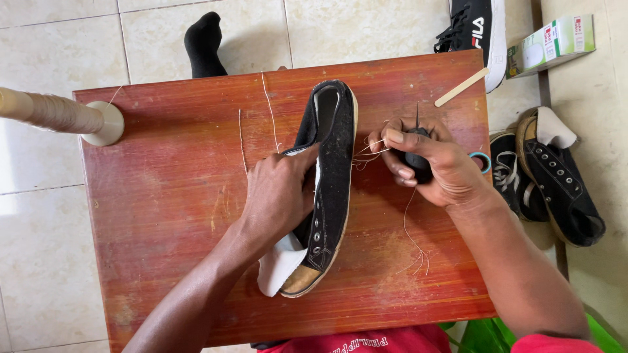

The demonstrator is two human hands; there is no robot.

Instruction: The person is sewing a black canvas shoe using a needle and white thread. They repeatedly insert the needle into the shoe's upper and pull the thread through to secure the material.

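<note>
A black canvas shoe (330,163) with a tan sole edge and white tongue lies on its side along the middle of a reddish wooden table (163,196). My left hand (278,193) presses down on the shoe's upper and tongue, steadying it. My right hand (425,163) is just to the right of the shoe. It grips a black-handled awl (417,153) with its thin needle pointing away from me. Pale thread (373,151) runs from the sole edge to my right fingers, and a loose end trails toward the table's near edge.
A spool of tan thread (59,114) lies at the table's far left corner. A flat wooden stick (461,87) rests at the far right. On the tiled floor to the right are black sneakers (556,176), another sneaker (477,29), and a small box (549,42). A black-socked foot (203,42) shows beyond the table.
</note>
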